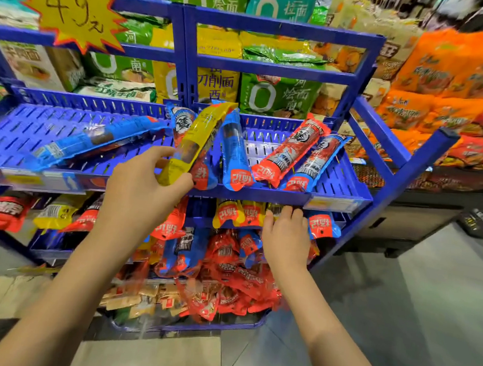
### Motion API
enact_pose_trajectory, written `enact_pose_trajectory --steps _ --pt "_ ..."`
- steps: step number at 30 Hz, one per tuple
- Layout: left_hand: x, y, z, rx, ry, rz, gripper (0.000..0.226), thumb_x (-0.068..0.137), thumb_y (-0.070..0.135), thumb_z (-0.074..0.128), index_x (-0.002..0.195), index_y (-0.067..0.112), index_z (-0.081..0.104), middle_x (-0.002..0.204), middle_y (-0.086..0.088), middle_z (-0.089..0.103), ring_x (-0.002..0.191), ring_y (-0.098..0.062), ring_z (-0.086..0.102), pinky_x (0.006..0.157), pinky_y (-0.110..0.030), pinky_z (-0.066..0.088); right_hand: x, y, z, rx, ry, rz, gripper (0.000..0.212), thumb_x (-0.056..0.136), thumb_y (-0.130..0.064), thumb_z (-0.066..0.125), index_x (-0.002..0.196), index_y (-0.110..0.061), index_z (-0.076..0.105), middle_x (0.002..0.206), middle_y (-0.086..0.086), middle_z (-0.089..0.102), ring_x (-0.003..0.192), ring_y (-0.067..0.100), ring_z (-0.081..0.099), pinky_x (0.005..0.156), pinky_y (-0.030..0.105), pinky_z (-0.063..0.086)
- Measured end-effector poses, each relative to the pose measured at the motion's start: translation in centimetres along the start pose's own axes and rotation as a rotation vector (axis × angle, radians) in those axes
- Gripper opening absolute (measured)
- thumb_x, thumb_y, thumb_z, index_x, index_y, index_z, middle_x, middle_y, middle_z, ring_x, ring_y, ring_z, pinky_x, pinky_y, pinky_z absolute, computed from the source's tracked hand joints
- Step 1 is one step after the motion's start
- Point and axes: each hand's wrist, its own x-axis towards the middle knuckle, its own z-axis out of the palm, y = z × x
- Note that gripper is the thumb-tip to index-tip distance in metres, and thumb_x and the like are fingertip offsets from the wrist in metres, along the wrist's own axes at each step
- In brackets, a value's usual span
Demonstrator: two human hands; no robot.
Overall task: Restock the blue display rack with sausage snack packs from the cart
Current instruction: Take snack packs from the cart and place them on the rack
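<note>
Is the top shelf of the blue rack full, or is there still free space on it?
Not full. The top shelf holds only a few sausage packs, and bare slotted blue surface shows on its left part.

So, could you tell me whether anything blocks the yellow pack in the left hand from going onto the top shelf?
Partly. The left hand holds the yellow pack over the top shelf, already lying across a blue pack. The shelf space further left shows open.

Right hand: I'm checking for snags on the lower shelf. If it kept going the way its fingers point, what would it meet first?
The right hand points up and into the rack; its fingers already reach a yellow pack under the top shelf edge. Depth is uncertain.
</note>
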Motion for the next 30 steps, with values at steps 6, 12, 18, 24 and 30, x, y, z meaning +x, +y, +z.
enact_pose_trajectory --steps 6,12,18,24,30 --pt "-0.8 0.2 0.1 -0.012 0.008 -0.01 0.041 0.083 0.032 0.065 0.122 0.024 0.057 0.083 0.017 0.053 0.085 -0.016 0.055 0.076 -0.029 0.038 1.7 -0.9 -0.8 0.163 0.049 0.144 0.031 0.096 -0.024 0.043 0.103 0.0 0.06 0.109 0.019 0.058 0.103 0.035 0.049 0.086 0.042 0.042" --pt "-0.9 0.3 0.2 -0.034 -0.007 -0.002 0.037 0.082 0.033 0.065 0.119 0.027 0.057 0.084 0.018 0.056 0.075 -0.016 0.056 0.067 -0.032 0.043 0.8 -0.8 -1.7 0.429 0.062 0.299 0.033 0.089 -0.022 0.057 0.108 0.003 0.053 0.114 0.019 0.05 0.102 0.038 0.051 0.077 0.039 0.041" --pt "-1.5 0.4 0.6 -0.035 -0.009 -0.004 0.044 0.083 0.029 0.066 0.125 0.021 0.055 0.105 0.005 0.054 0.087 -0.022 0.055 0.068 -0.026 0.033 -1.0 0.9 -1.9 0.702 -0.139 0.365 0.073 0.063 -0.041 0.068 0.12 0.003 0.053 0.11 0.022 0.059 0.079 0.032 0.06 0.057 0.027 0.04" --pt "-2.0 1.0 1.3 -0.029 -0.041 -0.032 0.028 0.082 0.027 0.067 0.108 0.022 0.059 0.086 0.006 0.051 0.086 -0.018 0.046 0.06 -0.019 0.033 -2.5 2.5 -5.0 1.014 -0.443 0.459 0.037 0.07 -0.016 0.069 0.103 -0.001 0.062 0.088 0.019 0.066 0.077 0.034 0.065 0.078 0.048 0.054" --pt "-3.0 1.2 1.8 -0.041 -0.049 -0.105 0.038 0.082 0.034 0.066 0.116 0.032 0.051 0.082 0.012 0.051 0.074 -0.021 0.053 0.061 -0.033 0.035 -6.4 4.8 -7.9 1.152 -0.581 0.396 0.031 0.079 -0.004 0.064 0.109 -0.008 0.059 0.094 0.015 0.067 0.077 0.025 0.064 0.062 0.035 0.053"
